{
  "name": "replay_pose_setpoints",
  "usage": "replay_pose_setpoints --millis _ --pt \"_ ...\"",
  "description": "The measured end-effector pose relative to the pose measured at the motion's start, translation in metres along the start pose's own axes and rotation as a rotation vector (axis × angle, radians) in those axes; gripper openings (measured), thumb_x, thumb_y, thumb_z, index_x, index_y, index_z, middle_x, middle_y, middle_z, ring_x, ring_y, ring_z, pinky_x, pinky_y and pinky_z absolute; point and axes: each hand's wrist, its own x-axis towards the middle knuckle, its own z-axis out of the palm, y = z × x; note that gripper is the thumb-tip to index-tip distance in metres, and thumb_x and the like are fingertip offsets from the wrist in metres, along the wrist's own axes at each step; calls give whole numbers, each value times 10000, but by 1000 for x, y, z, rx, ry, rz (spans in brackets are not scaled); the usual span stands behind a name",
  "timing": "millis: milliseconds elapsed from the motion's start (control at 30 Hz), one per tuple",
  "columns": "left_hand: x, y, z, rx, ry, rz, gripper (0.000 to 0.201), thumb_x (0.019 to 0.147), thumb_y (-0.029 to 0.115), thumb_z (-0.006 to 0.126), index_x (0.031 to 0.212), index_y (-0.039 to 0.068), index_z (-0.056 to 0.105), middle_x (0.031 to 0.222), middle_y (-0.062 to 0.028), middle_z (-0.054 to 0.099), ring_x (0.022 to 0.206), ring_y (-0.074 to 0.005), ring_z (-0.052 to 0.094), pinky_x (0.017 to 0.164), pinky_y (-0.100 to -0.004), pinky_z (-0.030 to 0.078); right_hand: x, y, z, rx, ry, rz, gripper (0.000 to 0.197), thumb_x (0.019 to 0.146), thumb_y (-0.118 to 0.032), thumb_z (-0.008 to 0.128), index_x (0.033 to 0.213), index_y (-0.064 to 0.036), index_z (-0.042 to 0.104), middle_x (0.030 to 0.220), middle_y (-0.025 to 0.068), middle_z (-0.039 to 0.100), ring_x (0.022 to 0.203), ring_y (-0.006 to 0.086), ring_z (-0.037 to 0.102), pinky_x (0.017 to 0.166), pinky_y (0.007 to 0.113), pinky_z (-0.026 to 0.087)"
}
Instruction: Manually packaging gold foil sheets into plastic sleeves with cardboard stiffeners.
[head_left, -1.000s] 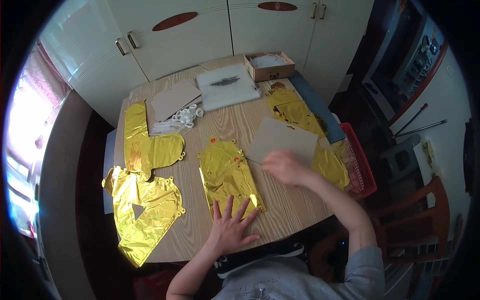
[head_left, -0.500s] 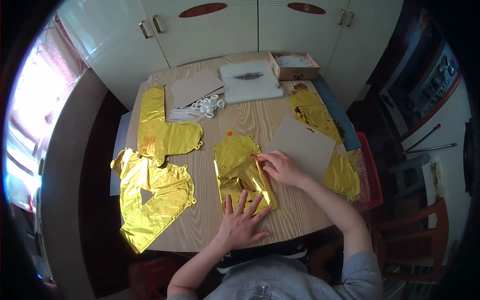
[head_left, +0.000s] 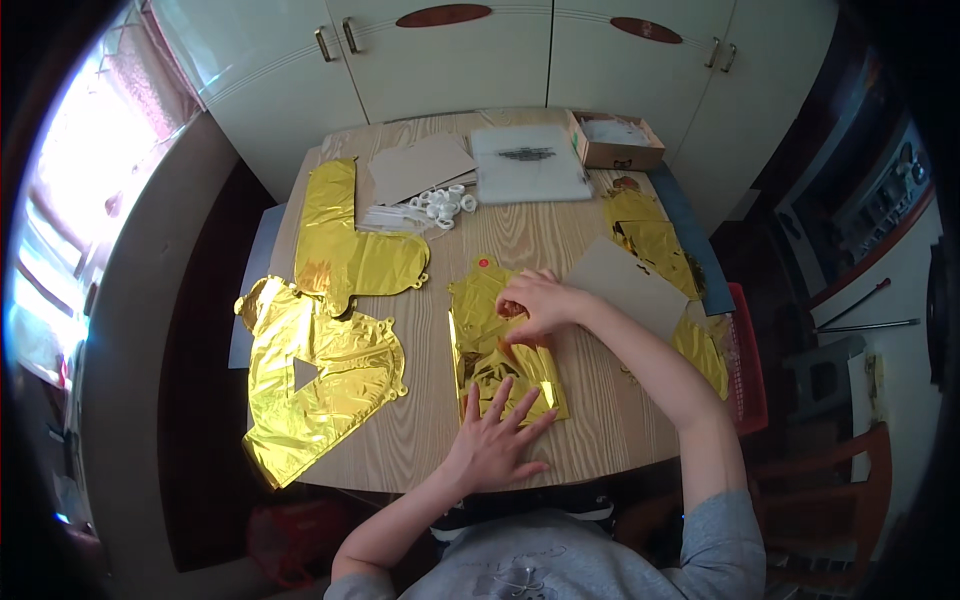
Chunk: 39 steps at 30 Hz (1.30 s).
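A flat gold foil balloon (head_left: 480, 325), folded into a rough rectangle, lies in front of me with a red dot near its top. Spread fingers of my left hand (head_left: 495, 447) rest on its lower edge, palm down. My right hand (head_left: 545, 303) is curled over its upper right side, fingertips and thumb closed on the foil; the gripped bit is partly hidden. To the left are two more flat gold foil balloons, an L-shaped one (head_left: 335, 245) and, nearer, one with a triangular hole (head_left: 340, 370). Right of my hand lies a grey-brown card (head_left: 630, 287).
At the back are more cards (head_left: 420, 168), white rings (head_left: 442, 207), a stack of clear bags (head_left: 530, 170) and an open box (head_left: 618, 152). More gold foil (head_left: 655, 240) lies at the right, beside a red basket (head_left: 748, 365). White cupboards (head_left: 450, 65) stand behind the table.
My right hand has moved leftward over the foil and its fingers have curled more. My left hand stays spread on the lower edge. The whole view has shifted slightly.
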Motion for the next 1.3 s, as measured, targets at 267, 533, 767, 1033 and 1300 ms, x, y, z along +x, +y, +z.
replay_pose_setpoints --millis 267,533,767,1033,1300 --pt "0 1 1 -3 11 5 737 837 713 437 1446 300 400 1523 -92 306 1407 -417 213 1034 -759 63 32 -3 7 -7 -241 -92 284 782 -406 716 902 -160 639 931 0 561 1028 204 485 920 421 277" --pt "-1 0 0 7 18 0 743 831 712 446 1445 297 398 1511 -101 321 1399 -417 230 1017 -774 83 31 -8 8 90 -212 -50 172 824 -320 685 920 -179 661 988 -5 601 1048 203 511 893 437 304" --pt "1 0 -1 9 5 9 746 827 711 454 1444 294 398 1511 -104 315 1393 -420 231 1013 -767 116 23 -6 14 68 -106 -51 231 802 -326 710 951 -168 629 1026 21 586 1058 230 509 940 455 296" --pt "2 1 -3 14 3 -6 747 823 710 458 1443 298 398 1517 -100 305 1386 -419 244 1009 -761 130 -43 -14 29 -60 409 -120 322 812 -333 704 1013 -101 607 1085 104 584 1112 254 539 970 422 382" --pt "3 1 -3 18 -20 -1 735 822 709 459 1425 289 425 1525 -97 299 1399 -420 224 1007 -765 125 -97 -27 63 -175 290 -157 485 898 -302 591 1287 -18 536 1350 158 522 1307 269 454 1139 432 279"
